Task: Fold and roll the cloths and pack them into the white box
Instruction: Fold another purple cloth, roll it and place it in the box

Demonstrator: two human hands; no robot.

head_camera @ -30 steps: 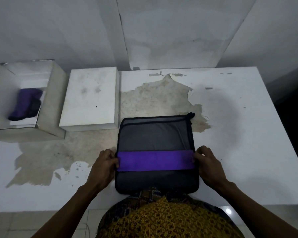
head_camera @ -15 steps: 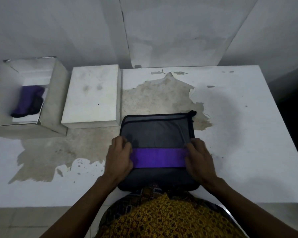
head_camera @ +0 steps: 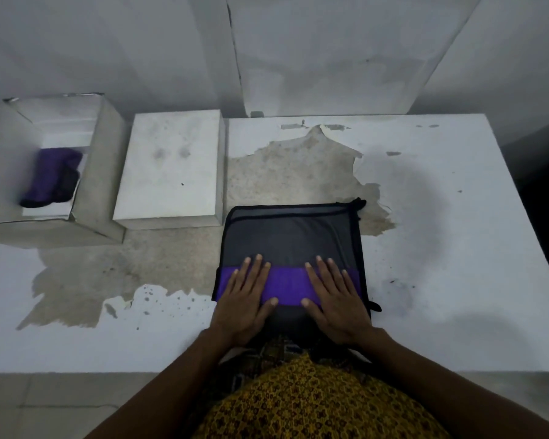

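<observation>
**Both palms flat on the folded cloth**

Where the counter's (head_camera: 425,248) near edge meets the person's yellow patterned garment (head_camera: 314,403), two bare forearms reach forward onto a grey cloth with black trim (head_camera: 290,236). The cloth lies flat and squarish at the near edge, and a purple band (head_camera: 287,286) of it, folded over, crosses it from side to side. The left hand (head_camera: 246,299) lies palm down on the left part of that band, its fingers spread and straight, the tips reaching past the band onto the grey. The right hand (head_camera: 335,301) mirrors it on the right part, also flat and splayed. Neither grip pinches anything; both simply press down, thumbs pointing toward each other with bare purple between them.

The counter is white with a large brownish patch (head_camera: 159,264) where the surface has peeled, which spreads left of the cloth and behind it.

Farther back on the left, a closed white box (head_camera: 171,166) stands just beyond the cloth's far left corner. Beside it, at the counter's left end, an open white box (head_camera: 105,172) holds a rolled purple and black cloth (head_camera: 53,179) on its floor. A pale, stained wall (head_camera: 330,52) rises behind.
</observation>
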